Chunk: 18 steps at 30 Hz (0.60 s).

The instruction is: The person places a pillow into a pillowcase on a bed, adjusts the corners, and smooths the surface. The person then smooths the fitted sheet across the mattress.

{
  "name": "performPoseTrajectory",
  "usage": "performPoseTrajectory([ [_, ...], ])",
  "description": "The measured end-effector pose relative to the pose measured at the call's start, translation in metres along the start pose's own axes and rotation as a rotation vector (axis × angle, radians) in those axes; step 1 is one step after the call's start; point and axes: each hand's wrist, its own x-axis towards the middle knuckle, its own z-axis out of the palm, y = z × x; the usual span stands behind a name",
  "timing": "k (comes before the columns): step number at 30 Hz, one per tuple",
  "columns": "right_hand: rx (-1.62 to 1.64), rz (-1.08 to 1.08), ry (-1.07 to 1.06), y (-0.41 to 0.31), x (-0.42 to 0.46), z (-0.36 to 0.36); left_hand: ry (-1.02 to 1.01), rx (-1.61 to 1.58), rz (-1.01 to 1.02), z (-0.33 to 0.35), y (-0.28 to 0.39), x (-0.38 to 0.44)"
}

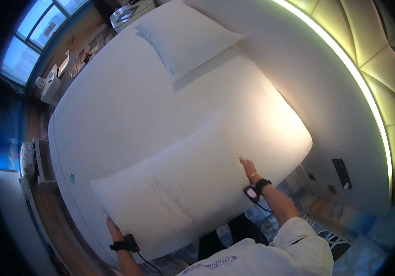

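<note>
A bed with a white fitted sheet fills the middle of the view. Across its near side lies a folded white cloth or duvet, a few creases running over it. My left hand is at the near left corner of that cloth, fingertips against its edge; the grip itself is hidden. My right hand touches the cloth's right part, palm side down, fingers extended and close together. Both wrists carry black strapped devices with cables. A white pillow lies at the bed's far end.
A pale headboard panel with a bright light strip curves along the right. A wall-mounted black device with a cable is at lower right. Bedside furniture stands beyond the bed, and a white open box or drawer is at left.
</note>
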Motion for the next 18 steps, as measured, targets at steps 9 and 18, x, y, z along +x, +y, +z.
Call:
performPoseTrajectory([
  [9, 0.249, 0.136, 0.272, 0.024, -0.110, -0.133, -0.174, 0.558, 0.525, 0.356, 0.156, 0.050],
  [18, 1.052, 0.457, 0.560, 0.039, -0.065, -0.164, -0.362, 0.928, 1.222, 0.633, 0.172, 0.149],
])
